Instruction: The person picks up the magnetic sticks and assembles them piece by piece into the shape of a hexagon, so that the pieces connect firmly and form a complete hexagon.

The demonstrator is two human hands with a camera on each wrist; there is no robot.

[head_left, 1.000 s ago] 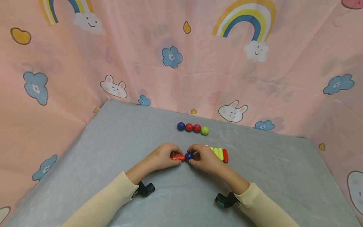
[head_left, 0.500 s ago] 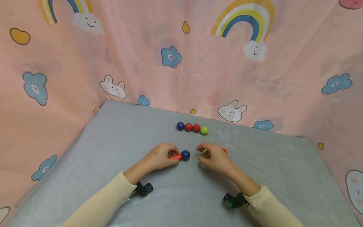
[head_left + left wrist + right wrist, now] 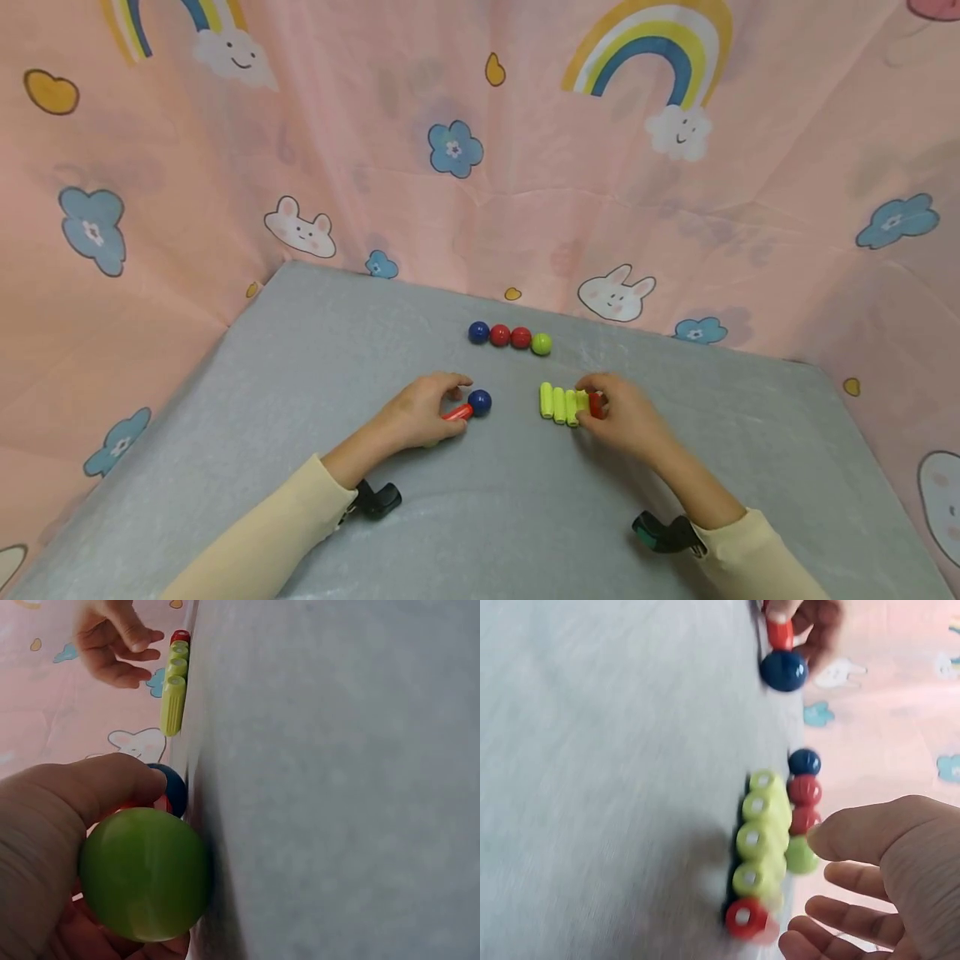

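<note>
My left hand (image 3: 416,414) holds a red rod (image 3: 458,413) low over the grey cloth, its thumb along the rod. A blue ball (image 3: 480,403) sits at the rod's far end, and a green ball (image 3: 146,874) shows at the near end in the left wrist view. Over the right end of a row of rods is my right hand (image 3: 628,418), thumb and fingers spread apart. That row has several yellow-green rods (image 3: 559,406) side by side and a second red rod (image 3: 746,919) at its end. Holes show in the rod ends.
Behind the rods stands a line of balls: a blue one (image 3: 478,332), two red ones (image 3: 510,337) and a green one (image 3: 542,344). A pink printed curtain (image 3: 390,200) borders the grey tabletop (image 3: 480,517) at the back and sides.
My right hand has let go of the blue ball and moved right to the rods. The blue ball stays on the red rod, which my left hand has shifted slightly left and tilted.
</note>
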